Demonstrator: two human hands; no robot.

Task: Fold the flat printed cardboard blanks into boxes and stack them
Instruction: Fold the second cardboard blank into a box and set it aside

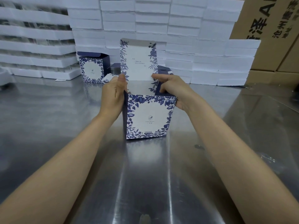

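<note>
Head: box (pixel 150 117) between both hands (pixel 113 92) (pixel 171 91)

Bare forearms (pixel 64 159), bare left hand (pixel 112 96), right hand (pixel 174 91)

A printed box (pixel 148 117) stands upright on the steel table (pixel 64 118), its lid flap (pixel 139 62) raised vertical. The left hand (pixel 113 96) grips the box's left wall and the right hand (pixel 173 89) grips its right top edge. Behind stand a second folded box (pixel 92 68), stacked white foam blocks (pixel 202 46) and brown cartons (pixel 267 21).
</note>
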